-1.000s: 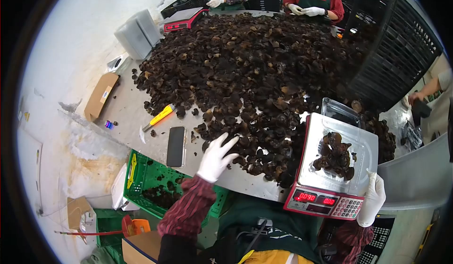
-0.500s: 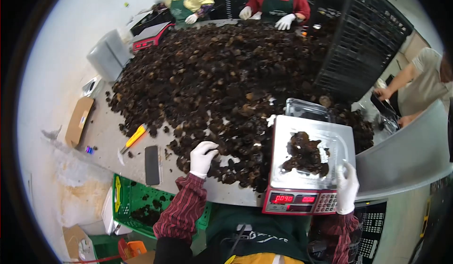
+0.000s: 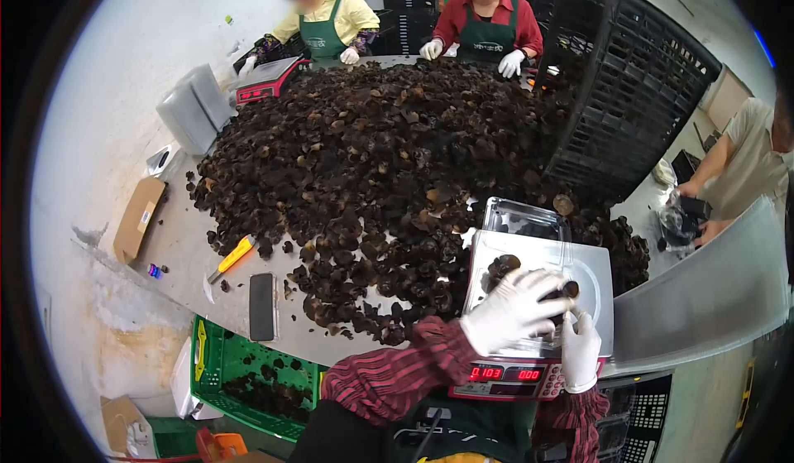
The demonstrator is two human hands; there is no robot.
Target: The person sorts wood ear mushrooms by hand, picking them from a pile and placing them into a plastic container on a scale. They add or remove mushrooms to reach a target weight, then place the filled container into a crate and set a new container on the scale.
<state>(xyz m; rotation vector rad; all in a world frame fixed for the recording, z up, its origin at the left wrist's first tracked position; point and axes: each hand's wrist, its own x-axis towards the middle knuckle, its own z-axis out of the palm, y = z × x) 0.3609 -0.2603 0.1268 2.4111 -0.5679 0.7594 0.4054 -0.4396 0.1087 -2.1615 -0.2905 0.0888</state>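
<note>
My gloved left hand (image 3: pixel 514 312) reaches across the steel pan of the red-framed scale (image 3: pixel 589 268), its fingers blurred over dark, wrinkled fungus-like pieces (image 3: pixel 501 268). A small dark piece shows at its fingertips. Beside it, my gloved right hand (image 3: pixel 581 349) is at the pan's front right, fingers bent together; what it holds, if anything, is hidden. The scale display reads about 0.103. Behind the pan sits a clear plastic tray (image 3: pixel 527 217). A large heap of the same dark pieces (image 3: pixel 372 144) spreads over the table.
A yellow cutter (image 3: pixel 234 257) and a phone (image 3: pixel 262 307) lie at left. Below is a green crate (image 3: pixel 211 380). A black crate (image 3: pixel 633 82) stands at right, near stacked clear trays (image 3: pixel 703 289). Two people in green aprons work opposite; another person (image 3: pixel 744 157) is at far right.
My left hand has moved right, from the heap's edge to over the scale pan. My right hand has shifted slightly left. The display has gone from about 0.090 to 0.103.
</note>
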